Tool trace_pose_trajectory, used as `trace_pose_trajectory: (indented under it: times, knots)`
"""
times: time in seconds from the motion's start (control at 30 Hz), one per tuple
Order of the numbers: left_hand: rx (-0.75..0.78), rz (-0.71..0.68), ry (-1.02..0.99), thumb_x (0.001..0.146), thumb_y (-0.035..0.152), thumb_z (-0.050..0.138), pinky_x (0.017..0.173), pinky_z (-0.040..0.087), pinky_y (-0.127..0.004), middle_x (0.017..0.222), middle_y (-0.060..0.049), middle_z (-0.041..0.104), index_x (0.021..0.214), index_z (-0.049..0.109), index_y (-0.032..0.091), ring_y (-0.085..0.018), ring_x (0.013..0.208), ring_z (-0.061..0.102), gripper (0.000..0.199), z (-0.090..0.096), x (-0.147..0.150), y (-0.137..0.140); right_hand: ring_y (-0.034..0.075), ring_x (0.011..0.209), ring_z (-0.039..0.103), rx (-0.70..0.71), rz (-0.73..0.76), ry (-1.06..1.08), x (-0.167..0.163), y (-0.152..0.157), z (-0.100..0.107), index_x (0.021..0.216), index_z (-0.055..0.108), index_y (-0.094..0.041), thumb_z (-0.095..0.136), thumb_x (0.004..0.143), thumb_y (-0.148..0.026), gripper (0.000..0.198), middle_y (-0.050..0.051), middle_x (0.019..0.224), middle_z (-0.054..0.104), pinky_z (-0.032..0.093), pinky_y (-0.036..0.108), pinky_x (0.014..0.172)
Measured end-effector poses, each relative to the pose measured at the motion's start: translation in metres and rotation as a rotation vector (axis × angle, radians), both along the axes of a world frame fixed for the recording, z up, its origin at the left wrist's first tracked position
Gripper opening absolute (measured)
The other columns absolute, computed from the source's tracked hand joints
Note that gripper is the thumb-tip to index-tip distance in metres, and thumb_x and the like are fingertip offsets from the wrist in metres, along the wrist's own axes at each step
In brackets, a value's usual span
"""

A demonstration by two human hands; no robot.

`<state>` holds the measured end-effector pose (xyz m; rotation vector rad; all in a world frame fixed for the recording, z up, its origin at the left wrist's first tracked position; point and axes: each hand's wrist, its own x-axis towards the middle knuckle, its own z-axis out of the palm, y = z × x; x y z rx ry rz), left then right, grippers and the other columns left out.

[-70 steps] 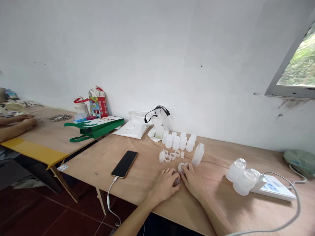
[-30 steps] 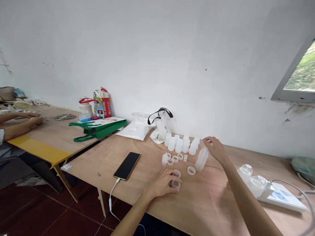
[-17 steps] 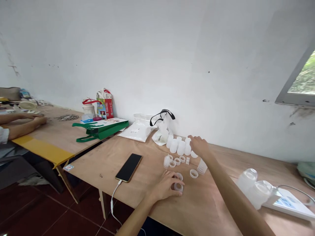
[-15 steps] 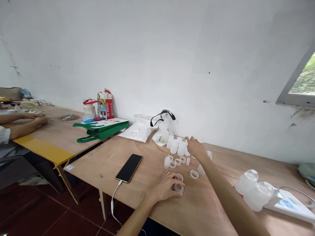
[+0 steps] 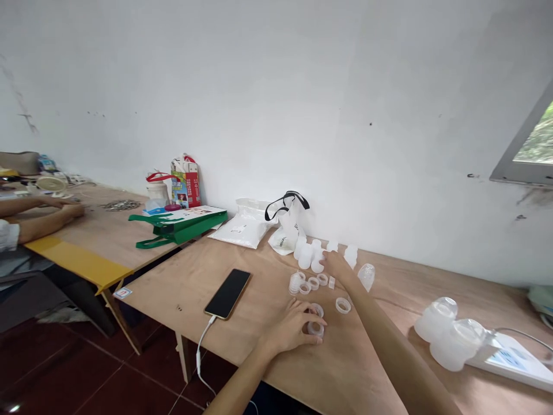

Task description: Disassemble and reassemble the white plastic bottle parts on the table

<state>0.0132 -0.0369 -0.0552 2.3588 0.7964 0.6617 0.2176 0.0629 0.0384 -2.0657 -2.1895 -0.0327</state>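
Observation:
My left hand [image 5: 298,324] rests low over the table, thumb and fingers curved round a clear plastic ring [image 5: 316,329]. Another ring [image 5: 318,310] lies just beyond it, partly behind the fingers. My right hand [image 5: 337,266] reaches farther out, its fingers closed against a frosted white bottle [image 5: 317,265] in a cluster of similar bottles; the fingertips are partly hidden. Between the hands lie several loose rings [image 5: 313,283] and a row of stacked rings [image 5: 295,283]. A single ring [image 5: 343,305] sits left of my right forearm.
A phone [image 5: 227,294] with a white cable lies at left. White bags [image 5: 239,229] and a green bag [image 5: 190,227] stand behind. Two frosted bottles [image 5: 457,344] are beside a white device [image 5: 510,360] at right. Another person's arms [image 5: 47,216] rest on the neighbouring table.
My right hand has moved left and slightly nearer to the front bottles, uncovering bottles behind it and the clear one by my forearm. My left hand stays at the ring.

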Motion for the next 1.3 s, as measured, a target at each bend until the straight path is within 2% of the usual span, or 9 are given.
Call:
trace_pose_trajectory:
  times: [0.13,0.23,0.33,0.4,0.5,0.67,0.8,1.03,1.3]
  knots:
    - [0.014,0.0,0.002,0.081,0.036,0.088,0.117,0.028,-0.045,0.123,-0.003,0.062,0.117,0.076,0.035,-0.028,0.122,0.054,0.038,0.001,-0.001,0.0,0.021,0.095,0.067,0.133,0.067,0.066,-0.002,-0.029,0.011,0.116,0.065,-0.019,0.051,0.106,-0.037,0.025,0.009,0.114,0.066,0.056,0.039,0.084]
    - [0.028,-0.004,0.004,0.083,0.037,0.086,0.115,0.031,-0.044,0.123,-0.004,0.061,0.118,0.075,0.035,-0.027,0.122,0.054,0.038,0.001,-0.001,-0.001,0.02,0.087,0.065,0.19,0.169,0.124,0.005,-0.065,0.019,0.106,0.066,-0.023,0.037,0.109,-0.037,0.032,0.008,0.107,0.064,0.052,0.035,0.079]
    - [0.037,-0.005,-0.004,0.083,0.037,0.086,0.112,0.034,-0.042,0.123,-0.004,0.062,0.118,0.075,0.034,-0.027,0.119,0.054,0.037,0.002,-0.001,-0.001,0.016,0.075,0.062,0.168,0.32,0.188,0.021,-0.105,0.017,0.098,0.064,-0.027,0.041,0.107,-0.043,0.029,0.002,0.099,0.062,0.052,0.03,0.074]
    - [0.041,0.001,-0.001,0.083,0.037,0.086,0.111,0.035,-0.042,0.122,-0.004,0.062,0.118,0.075,0.034,-0.028,0.119,0.054,0.037,0.002,-0.001,-0.002,0.016,0.072,0.06,0.13,0.443,0.314,0.033,-0.127,0.01,0.096,0.063,-0.028,0.046,0.104,-0.048,0.029,0.002,0.097,0.061,0.051,0.03,0.067]
    - [0.054,0.016,0.026,0.081,0.038,0.087,0.107,0.038,-0.041,0.119,-0.005,0.062,0.115,0.076,0.031,-0.029,0.116,0.054,0.037,0.004,0.0,-0.002,0.016,0.07,0.059,0.081,0.483,0.391,0.048,-0.147,-0.004,0.09,0.062,-0.028,0.052,0.1,-0.055,0.03,0.002,0.099,0.061,0.05,0.031,0.064]
    - [0.055,0.024,0.048,0.08,0.037,0.088,0.103,0.04,-0.04,0.115,-0.004,0.061,0.108,0.076,0.027,-0.027,0.111,0.055,0.032,0.006,0.001,-0.003,0.017,0.076,0.059,0.032,0.5,0.411,0.058,-0.151,-0.018,0.08,0.058,-0.025,0.057,0.097,-0.052,0.032,0.002,0.099,0.06,0.052,0.033,0.07]
    - [0.03,0.033,0.043,0.08,0.035,0.089,0.103,0.04,-0.041,0.114,-0.003,0.061,0.106,0.074,0.027,-0.026,0.111,0.054,0.031,0.01,0.001,-0.004,0.019,0.082,0.061,0.029,0.505,0.435,0.058,-0.145,-0.021,0.08,0.057,-0.024,0.058,0.097,-0.048,0.029,0.003,0.099,0.059,0.054,0.034,0.075]
    - [0.02,0.043,0.043,0.08,0.035,0.088,0.105,0.04,-0.042,0.114,-0.004,0.06,0.107,0.073,0.028,-0.027,0.112,0.053,0.032,0.009,0.0,-0.005,0.018,0.078,0.059,0.073,0.53,0.499,0.056,-0.142,-0.033,0.082,0.057,-0.024,0.05,0.101,-0.047,0.03,0.003,0.1,0.06,0.052,0.031,0.067]
    - [0.008,0.035,0.023,0.082,0.034,0.086,0.104,0.041,-0.04,0.112,-0.004,0.058,0.108,0.072,0.028,-0.026,0.111,0.055,0.03,0.012,0.001,-0.007,0.02,0.084,0.063,0.257,0.568,0.429,0.048,-0.143,-0.049,0.089,0.059,-0.025,0.053,0.1,-0.042,0.021,0.005,0.1,0.06,0.054,0.034,0.075]
